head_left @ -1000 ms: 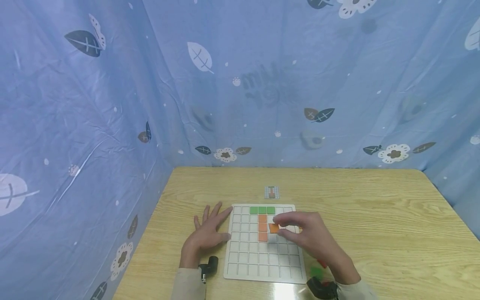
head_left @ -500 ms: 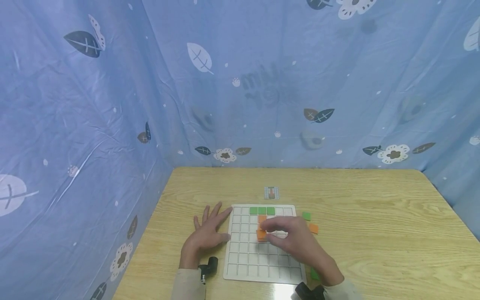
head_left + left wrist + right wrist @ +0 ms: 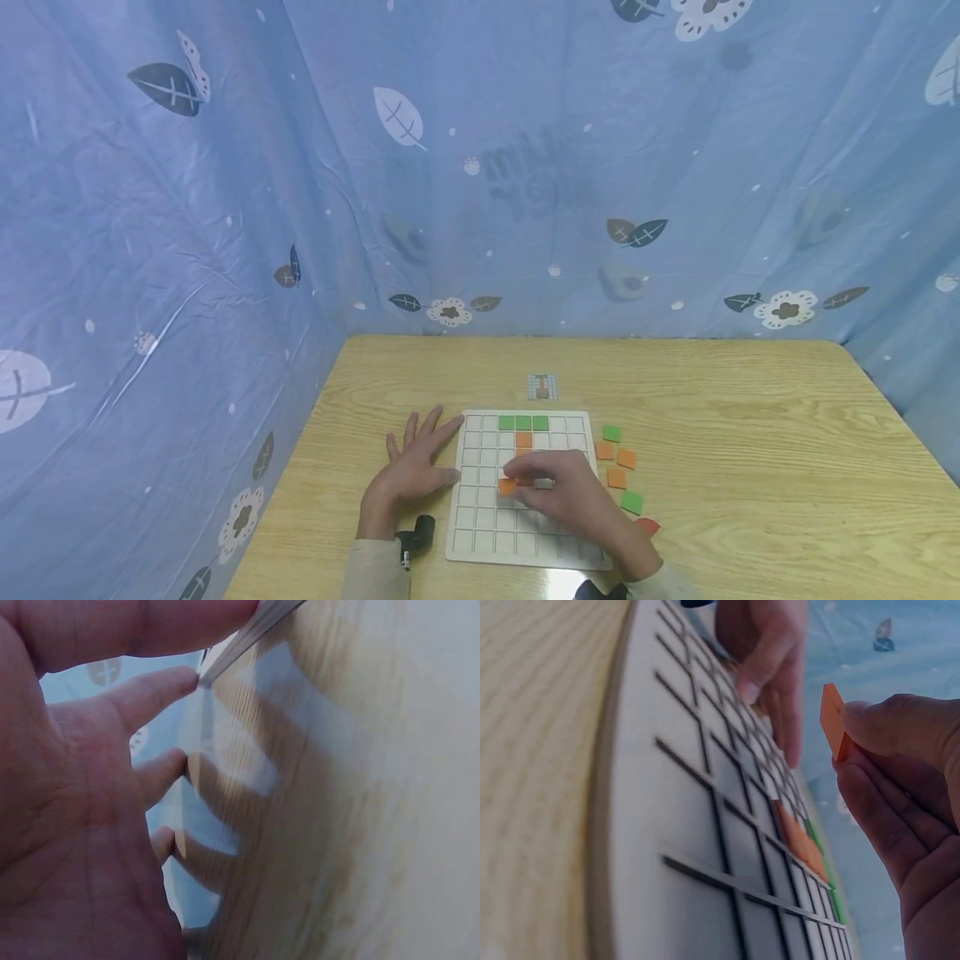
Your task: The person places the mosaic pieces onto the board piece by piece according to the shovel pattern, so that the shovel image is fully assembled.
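A white grid board (image 3: 480,542) lies on the wooden table. Three green square tiles (image 3: 523,422) fill cells in its far row. Below the middle one runs a column of orange tiles (image 3: 523,439), partly covered by my right hand (image 3: 562,492). That hand pinches an orange tile (image 3: 507,487) between thumb and fingertips, just above the board and left of the column; the right wrist view shows the pinched tile (image 3: 832,721) on edge. My left hand (image 3: 412,471) rests with spread fingers at the board's left edge, its thumb and index finger touching that edge.
Loose orange tiles (image 3: 626,458) and green tiles (image 3: 632,502) lie right of the board, with a red piece (image 3: 647,527) partly hidden by the right forearm. A small pattern card (image 3: 542,387) lies beyond the board. A blue patterned curtain (image 3: 555,167) hangs behind the table.
My right hand has moved left and toward the near side over the board, carrying the orange tile past the column. Loose tiles at the right are uncovered. The left hand stays put.
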Available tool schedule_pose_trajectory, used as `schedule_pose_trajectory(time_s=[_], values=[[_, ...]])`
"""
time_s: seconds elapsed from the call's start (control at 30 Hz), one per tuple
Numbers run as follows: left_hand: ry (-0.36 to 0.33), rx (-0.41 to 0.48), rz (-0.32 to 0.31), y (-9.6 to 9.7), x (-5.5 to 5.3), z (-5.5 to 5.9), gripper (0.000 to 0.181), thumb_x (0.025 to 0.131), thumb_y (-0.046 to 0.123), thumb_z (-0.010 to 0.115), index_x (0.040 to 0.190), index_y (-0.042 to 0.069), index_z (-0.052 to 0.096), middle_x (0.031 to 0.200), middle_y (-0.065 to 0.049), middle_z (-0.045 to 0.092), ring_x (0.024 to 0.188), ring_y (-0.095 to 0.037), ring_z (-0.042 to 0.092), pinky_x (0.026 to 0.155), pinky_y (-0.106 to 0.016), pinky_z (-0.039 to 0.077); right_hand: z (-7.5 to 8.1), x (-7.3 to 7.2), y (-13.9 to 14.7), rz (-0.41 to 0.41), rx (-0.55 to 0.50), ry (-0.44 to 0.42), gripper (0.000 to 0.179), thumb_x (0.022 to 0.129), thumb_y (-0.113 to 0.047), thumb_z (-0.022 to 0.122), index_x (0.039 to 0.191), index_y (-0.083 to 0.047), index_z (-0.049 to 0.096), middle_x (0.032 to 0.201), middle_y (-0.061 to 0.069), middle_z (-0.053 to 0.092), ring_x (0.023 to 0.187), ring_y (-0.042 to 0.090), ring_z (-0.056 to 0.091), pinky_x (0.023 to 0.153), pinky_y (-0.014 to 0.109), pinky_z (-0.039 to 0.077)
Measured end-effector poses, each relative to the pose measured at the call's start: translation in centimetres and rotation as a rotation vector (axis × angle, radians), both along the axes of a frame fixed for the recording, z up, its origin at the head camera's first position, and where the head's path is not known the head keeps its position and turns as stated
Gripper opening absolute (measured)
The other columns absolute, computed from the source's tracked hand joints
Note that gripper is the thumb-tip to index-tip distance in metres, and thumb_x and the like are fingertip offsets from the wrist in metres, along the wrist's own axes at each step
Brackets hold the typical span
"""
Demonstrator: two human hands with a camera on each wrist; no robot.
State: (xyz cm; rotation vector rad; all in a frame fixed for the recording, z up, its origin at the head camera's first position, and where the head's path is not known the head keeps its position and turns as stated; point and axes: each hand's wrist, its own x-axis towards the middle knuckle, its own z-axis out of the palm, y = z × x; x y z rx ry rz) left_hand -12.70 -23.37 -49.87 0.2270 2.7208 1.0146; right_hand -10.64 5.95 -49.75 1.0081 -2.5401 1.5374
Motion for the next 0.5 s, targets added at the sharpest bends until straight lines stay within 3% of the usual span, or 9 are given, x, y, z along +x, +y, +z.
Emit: schedule_pose_trajectory(time_s=[0.23,0.5], values=[[0.001,0.004,0.000,0.0,0.0,0.0,0.092,0.081,0.020,0.076,0.168,0.024,0.047,0.184,-0.017,0.019,0.169,-0.053,-0.006,0.121,-0.086,-0.017,-1.0,0.3,-0.8,-0.034,0.025,-0.003,0.026,0.088,0.002,0.084,0.111,-0.010,0.085,0.109,0.000,0.085,0.098,0.011,0.082,0.089,0.030,0.067],[0.004,0.009,-0.006,-0.1,0.0,0.0,0.092,0.082,0.020,0.076,0.169,0.023,0.046,0.184,-0.018,0.018,0.168,-0.054,-0.006,0.121,-0.086,-0.018,-1.8,0.4,-1.2,-0.013,0.030,0.099,0.020,0.089,-0.002,0.086,0.109,-0.007,0.085,0.106,0.003,0.085,0.095,0.013,0.081,0.086,0.029,0.067]])
